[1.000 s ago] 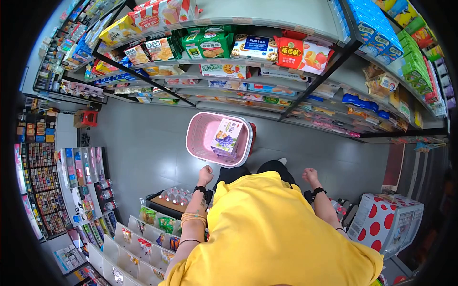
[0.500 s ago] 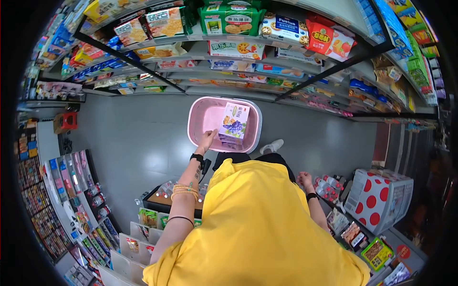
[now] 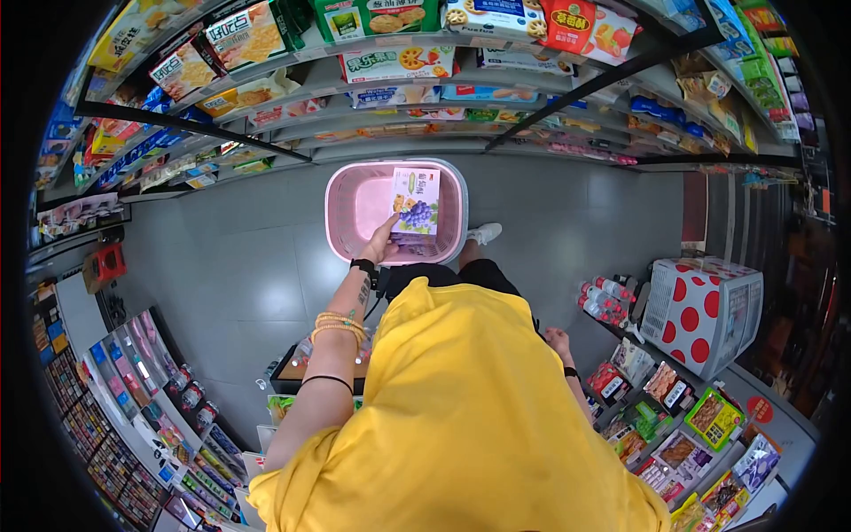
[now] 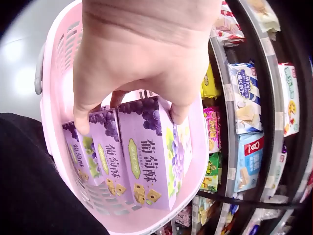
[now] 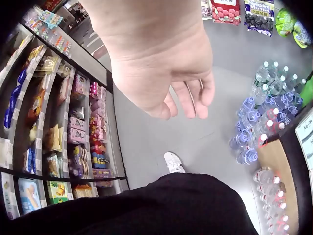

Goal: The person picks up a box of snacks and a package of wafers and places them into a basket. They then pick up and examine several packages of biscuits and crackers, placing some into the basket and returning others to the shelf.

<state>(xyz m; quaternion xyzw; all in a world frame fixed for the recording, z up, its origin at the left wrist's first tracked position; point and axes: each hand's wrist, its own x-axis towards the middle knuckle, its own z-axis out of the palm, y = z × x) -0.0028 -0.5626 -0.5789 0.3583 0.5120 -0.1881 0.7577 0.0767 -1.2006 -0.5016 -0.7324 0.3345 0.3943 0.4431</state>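
A pink basket (image 3: 359,208) stands on the floor in front of the person. In it is a stack of three purple grape crisp boxes (image 4: 152,161), the top one's grape picture facing up in the head view. My left hand (image 4: 142,58) reaches over the basket rim and spans the stack, thumb against the box at one end and fingers on the one at the other. Part of its fingers is hidden behind the boxes. My right hand (image 5: 164,73) hangs beside the body with loosely bent fingers and holds nothing, above the grey floor.
Beyond the basket rise shelves (image 3: 399,66) of packaged biscuits. Water bottles (image 5: 259,117) and a red-dotted white case (image 3: 700,306) stand at the right, with a display of snack packets (image 3: 683,452) nearer. A white shoe (image 5: 173,161) is on the floor beside the basket.
My left hand has moved from outside the basket's near rim into it and onto the grape crisp boxes. The right hand has dropped lower beside the body, still holding nothing.
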